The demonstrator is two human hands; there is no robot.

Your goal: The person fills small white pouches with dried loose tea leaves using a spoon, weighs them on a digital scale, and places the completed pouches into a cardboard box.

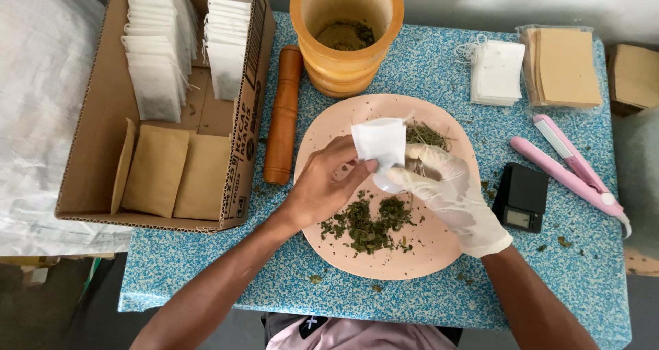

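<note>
My left hand (329, 182) is bare and pinches the lower edge of a small white filter bag (379, 144) between thumb and fingers, holding it upright over the middle of the pink plate (439, 254). My right hand (449, 192) wears a white glove; its fingers are curled at the bag's right side and underneath it, touching it (whether they also hold a small scoop there, I cannot tell).

On the plate, a heap of dried green herb (367, 223) lies toward the near edge, just below both hands. A smaller tuft of herb (427, 134) lies toward the far edge, behind the bag.

The plate rests at the centre of the blue speckled table (206, 267). At the table's far edge stands a wooden mortar (347, 31) with herb residue inside. A wooden pestle (283, 117) lies just left of the plate. A cardboard box (96, 151) at the left edge holds rows of filled white bags and flat brown envelopes. Toward the far right corner lie a stack of empty white bags (498, 72) and a stack of brown envelopes (566, 68). Right of the plate sit a small black scale (522, 195) and a pink heat sealer (570, 171).
</note>
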